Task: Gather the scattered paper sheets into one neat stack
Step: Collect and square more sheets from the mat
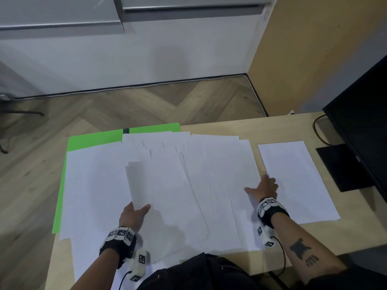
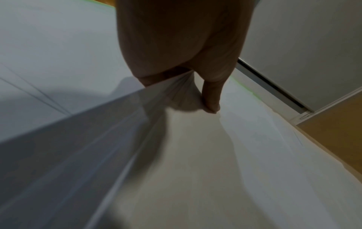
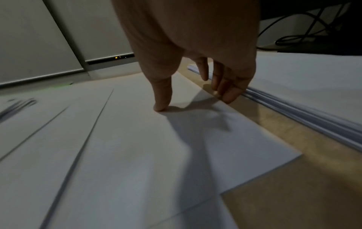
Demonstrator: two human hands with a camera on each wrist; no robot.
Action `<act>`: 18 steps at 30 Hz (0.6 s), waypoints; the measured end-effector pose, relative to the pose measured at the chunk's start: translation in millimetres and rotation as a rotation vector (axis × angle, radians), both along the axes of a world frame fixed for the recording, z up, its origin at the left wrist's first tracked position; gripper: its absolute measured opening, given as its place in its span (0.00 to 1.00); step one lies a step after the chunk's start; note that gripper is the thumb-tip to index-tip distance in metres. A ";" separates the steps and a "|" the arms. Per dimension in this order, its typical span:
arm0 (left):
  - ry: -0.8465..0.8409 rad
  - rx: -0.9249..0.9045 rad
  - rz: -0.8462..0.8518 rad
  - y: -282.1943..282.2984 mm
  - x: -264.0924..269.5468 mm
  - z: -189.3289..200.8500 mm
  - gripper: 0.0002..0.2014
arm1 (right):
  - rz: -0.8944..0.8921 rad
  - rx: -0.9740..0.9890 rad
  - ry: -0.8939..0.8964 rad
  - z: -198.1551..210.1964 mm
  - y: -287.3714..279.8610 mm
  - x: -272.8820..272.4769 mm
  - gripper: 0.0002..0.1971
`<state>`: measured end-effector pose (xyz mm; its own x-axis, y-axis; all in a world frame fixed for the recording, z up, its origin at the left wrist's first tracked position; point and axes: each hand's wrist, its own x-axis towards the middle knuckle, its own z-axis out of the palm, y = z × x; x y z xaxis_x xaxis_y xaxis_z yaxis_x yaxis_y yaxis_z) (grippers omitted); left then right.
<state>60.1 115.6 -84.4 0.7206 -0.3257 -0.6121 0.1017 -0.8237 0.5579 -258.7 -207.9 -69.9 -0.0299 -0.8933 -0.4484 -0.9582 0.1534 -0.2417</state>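
Barely started: loose sheets [image 1: 167, 185] still fan over the green folder [image 1: 88, 141] and desk [image 1: 261, 126], left hand [image 1: 134, 216] pinching one lifted sheet [image 1: 138, 183], right hand [image 1: 263, 189] fingers spread beside the stack [image 1: 297, 181] at right

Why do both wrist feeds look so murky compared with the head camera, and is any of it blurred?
Head view: evenly lit, sharp; only soft shadows under the left hand and the lifted sheet. Left wrist view: dim, the hand backlit, the lifted sheet smeared and streaky toward the lens. Right wrist view: also dim, the right hand casts a long shadow across the scattered sheets, whose near edges blur.
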 end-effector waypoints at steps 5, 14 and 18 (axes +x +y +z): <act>-0.008 0.005 -0.001 -0.5 -1.2 0.2 0.19 | -0.107 0.027 0.005 0.0 -1.6 9.6 0.45; -0.008 0.020 0.001 -3.1 -1.8 4.7 0.18 | -0.202 0.078 -0.198 8.1 -5.8 10.1 0.40; -0.008 0.023 -0.009 -2.6 -1.2 5.0 0.18 | -0.255 0.084 -0.339 30.9 -5.0 12.7 0.23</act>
